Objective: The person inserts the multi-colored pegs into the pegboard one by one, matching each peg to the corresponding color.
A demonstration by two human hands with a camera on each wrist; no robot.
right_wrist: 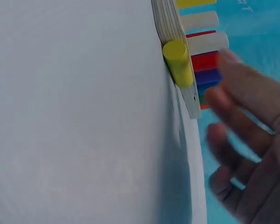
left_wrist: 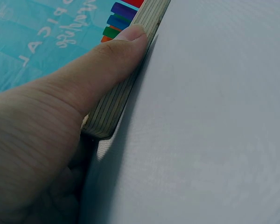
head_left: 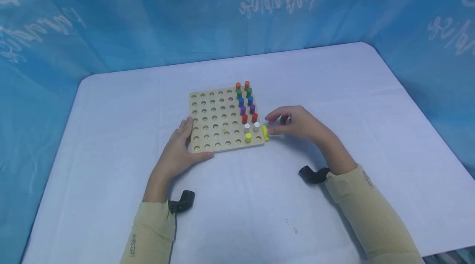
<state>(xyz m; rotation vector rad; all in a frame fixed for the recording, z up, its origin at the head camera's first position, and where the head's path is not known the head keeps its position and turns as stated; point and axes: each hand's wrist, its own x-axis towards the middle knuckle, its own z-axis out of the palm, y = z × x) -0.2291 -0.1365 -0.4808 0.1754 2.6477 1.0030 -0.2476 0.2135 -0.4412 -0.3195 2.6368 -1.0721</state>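
A wooden pegboard [head_left: 218,112] with rows of round holes lies flat on the table. My left hand [head_left: 177,150] holds its front left corner, fingers along the left side and thumb against the front edge. Pairs of orange, green, blue, purple, red and white pegs stand in the two rightmost columns, and one yellow peg [head_left: 248,137] stands in the front row. Another yellow peg [head_left: 265,133] lies against the board's right side. Just right of it is my right hand [head_left: 297,121], fingers loosely bent and blurred; the right wrist view shows a gap between them and the peg.
A white cloth [head_left: 230,198] covers the table. Blue printed fabric [head_left: 156,29] hangs behind it and at both sides. Black wrist cameras [head_left: 313,174] jut out from both forearms over the table.
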